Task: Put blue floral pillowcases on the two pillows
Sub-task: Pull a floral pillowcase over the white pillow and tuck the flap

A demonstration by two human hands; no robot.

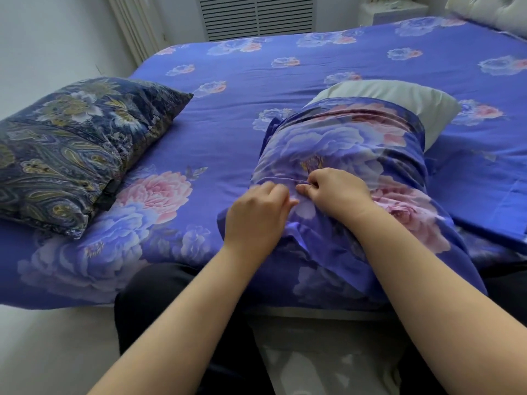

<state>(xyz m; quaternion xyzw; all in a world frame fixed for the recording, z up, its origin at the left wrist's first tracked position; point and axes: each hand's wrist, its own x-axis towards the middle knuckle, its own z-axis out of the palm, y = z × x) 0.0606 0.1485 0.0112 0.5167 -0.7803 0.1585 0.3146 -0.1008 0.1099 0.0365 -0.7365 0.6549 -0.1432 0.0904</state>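
A white pillow (393, 94) lies on the bed, mostly covered by a blue floral pillowcase (350, 143); only its far end sticks out bare. My left hand (256, 215) and my right hand (333, 192) meet at the near part of the case, each pinching the fabric with curled fingers. A second pillow (77, 143) in a dark navy paisley cover lies at the left of the bed. A folded blue cloth (479, 195), possibly the other pillowcase, lies flat to the right.
The bed wears a matching blue floral sheet (242, 72). A white radiator grille (256, 15) and curtain stand behind the bed; a tufted headboard (490, 10) is at the upper right. My dark-trousered legs press against the bed's near edge.
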